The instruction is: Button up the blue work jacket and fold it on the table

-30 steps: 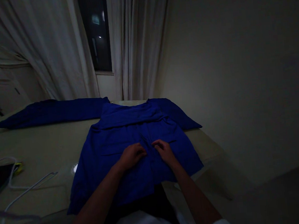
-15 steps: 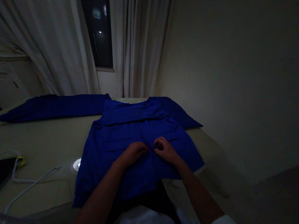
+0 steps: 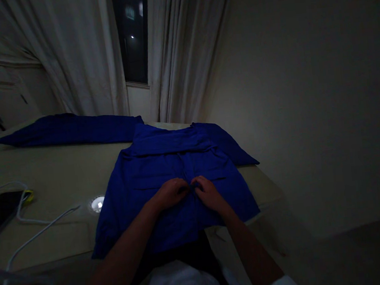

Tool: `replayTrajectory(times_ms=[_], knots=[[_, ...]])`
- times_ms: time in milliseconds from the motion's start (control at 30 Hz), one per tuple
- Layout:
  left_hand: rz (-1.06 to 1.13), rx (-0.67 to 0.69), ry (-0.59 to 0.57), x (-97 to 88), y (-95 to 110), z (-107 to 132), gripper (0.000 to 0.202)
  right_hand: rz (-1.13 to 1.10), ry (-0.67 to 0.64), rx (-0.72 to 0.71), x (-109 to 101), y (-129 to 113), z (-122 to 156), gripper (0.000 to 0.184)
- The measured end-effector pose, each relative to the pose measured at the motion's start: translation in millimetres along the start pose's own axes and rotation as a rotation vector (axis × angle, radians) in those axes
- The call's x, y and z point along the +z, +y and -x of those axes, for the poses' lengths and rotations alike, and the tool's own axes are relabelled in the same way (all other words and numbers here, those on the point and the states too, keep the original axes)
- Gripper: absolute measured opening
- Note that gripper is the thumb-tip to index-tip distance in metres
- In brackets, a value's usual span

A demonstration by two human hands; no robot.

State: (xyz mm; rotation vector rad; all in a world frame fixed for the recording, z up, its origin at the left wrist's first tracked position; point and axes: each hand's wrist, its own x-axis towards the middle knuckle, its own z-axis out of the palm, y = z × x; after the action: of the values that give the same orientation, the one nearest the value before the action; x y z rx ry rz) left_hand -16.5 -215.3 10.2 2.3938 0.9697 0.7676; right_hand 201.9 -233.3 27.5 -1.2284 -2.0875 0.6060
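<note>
A blue long-sleeved jacket (image 3: pixel 173 142) lies spread on the table, front side up, with flap pockets on its chest. One sleeve stretches out to the left, and the other angles off to the right. My left hand (image 3: pixel 172 192) pinches the jacket's front edge near the middle. Close beside it, my right hand (image 3: pixel 207 192) is closed on the opposite front edge, fingertips almost meeting those of the left. The fingers and the dim light hide the small details of the fabric between them.
On the table (image 3: pixel 52 173) at left lie a dark phone (image 3: pixel 2 212), a white cable (image 3: pixel 34 238) and a shiny round white object (image 3: pixel 97 204). Pale curtains (image 3: pixel 84 58) hang behind the table. A wall (image 3: pixel 307 104) stands to the right.
My right hand's fingers have come closer to my left hand's, and the gap at the jacket's front edges has narrowed. The view has shifted slightly.
</note>
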Motion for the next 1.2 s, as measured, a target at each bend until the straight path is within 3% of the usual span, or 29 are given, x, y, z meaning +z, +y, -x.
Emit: replayTrajectory(times_ms=[200, 433, 600, 733, 800, 933, 1067, 1200], knots=[[0.005, -0.029, -0.007, 1.3, -1.9, -1.4, 0.019, 0.073, -0.002, -0.033, 0.2, 2.9, 7.8, 0.021], [-0.010, -0.053, -0.009, -2.2, 2.6, -1.9, 0.018, 0.156, 0.139, -0.011, 13.8, 3.5, 2.5, 0.017], [-0.025, -0.075, -0.022, -3.9, 8.1, 0.3, 0.022, 0.080, 0.159, 0.037, 29.3, 2.9, 10.2, 0.016], [-0.028, -0.066, 0.003, 0.3, 4.8, 0.0, 0.030, 0.022, 0.175, 0.056, 27.5, 1.2, 13.1, 0.011], [-0.015, -0.077, 0.014, 2.4, 3.6, -1.0, 0.026, -0.052, 0.151, 0.080, 21.5, 3.1, 11.7, 0.008], [0.108, -0.140, 0.045, 3.1, 5.1, -2.6, 0.017, -0.172, 0.006, 0.133, 6.3, 10.1, 4.8, 0.021], [0.164, -0.187, 0.068, 1.6, 6.5, -2.5, 0.016, -0.105, -0.086, 0.141, 1.7, 11.8, -3.8, 0.008], [0.122, -0.189, 0.061, 1.6, 4.7, -1.9, 0.021, -0.020, -0.069, 0.146, 8.1, 10.3, -7.8, 0.004]])
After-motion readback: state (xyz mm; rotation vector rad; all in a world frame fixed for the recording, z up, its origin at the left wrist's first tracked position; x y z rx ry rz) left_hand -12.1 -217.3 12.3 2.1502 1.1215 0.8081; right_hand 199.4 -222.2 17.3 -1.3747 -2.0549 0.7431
